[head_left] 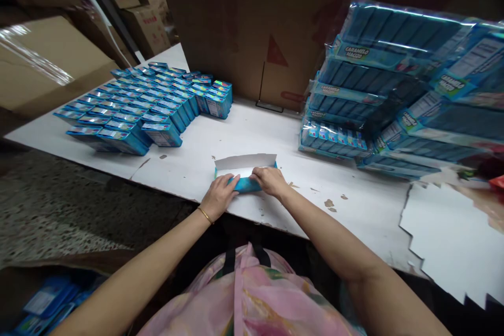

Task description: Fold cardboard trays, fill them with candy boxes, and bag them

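Observation:
A small blue cardboard display tray (247, 185) with a white inside lies on the table near its front edge, its back flap standing up. My left hand (218, 197) grips the tray's near left corner, thumb over the blue front wall. Against the right part of the same wall, my right hand (270, 180) is closed with its fingers curled over the edge. White inner card shows between the hands; what lies under the fingers is hidden.
Rows of small blue boxes (157, 107) stand at the left of the white table (252, 126). Wrapped packs of filled trays (350, 92) are stacked at the right, near jagged white card sheets (452, 236). A large brown carton (236, 26) stands behind.

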The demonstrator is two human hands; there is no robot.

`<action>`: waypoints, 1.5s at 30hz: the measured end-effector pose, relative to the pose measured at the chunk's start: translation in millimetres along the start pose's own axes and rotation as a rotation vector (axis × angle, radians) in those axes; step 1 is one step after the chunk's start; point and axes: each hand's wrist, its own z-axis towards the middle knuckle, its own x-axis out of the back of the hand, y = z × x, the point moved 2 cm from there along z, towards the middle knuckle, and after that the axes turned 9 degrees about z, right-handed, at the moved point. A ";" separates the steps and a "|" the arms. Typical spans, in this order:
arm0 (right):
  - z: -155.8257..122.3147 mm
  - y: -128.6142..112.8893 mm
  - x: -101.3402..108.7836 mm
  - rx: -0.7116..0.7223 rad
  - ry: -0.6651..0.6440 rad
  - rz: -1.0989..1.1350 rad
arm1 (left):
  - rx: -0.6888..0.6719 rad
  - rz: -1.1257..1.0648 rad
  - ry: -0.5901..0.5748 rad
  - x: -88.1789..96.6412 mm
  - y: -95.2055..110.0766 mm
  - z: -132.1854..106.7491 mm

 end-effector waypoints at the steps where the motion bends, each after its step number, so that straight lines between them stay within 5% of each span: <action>1: 1.6 2.9 0.5 0.000 -0.017 0.028 | -0.007 0.010 -0.008 -0.2 -0.2 -0.4; 10: 4.3 17.3 -11.5 0.150 -0.127 0.302 | -0.188 0.024 -0.166 -1.6 -1.5 -2.3; 16: -7.3 30.3 5.4 0.151 -0.266 0.328 | -0.206 0.034 -0.209 5.7 -3.2 2.8; 22: -12.9 49.9 4.5 0.105 -0.215 0.552 | -0.230 0.056 -0.260 7.8 -8.1 6.1; 31: -9.8 48.9 6.2 0.077 -0.252 0.278 | -0.207 0.077 -0.390 13.4 -3.6 10.5; 38: -49.1 15.5 -8.8 0.354 0.082 -0.109 | -0.186 0.229 -0.271 14.3 21.0 5.8; 45: -50.6 15.7 -33.0 0.230 0.038 -0.161 | -0.198 0.209 -0.330 8.4 22.5 2.6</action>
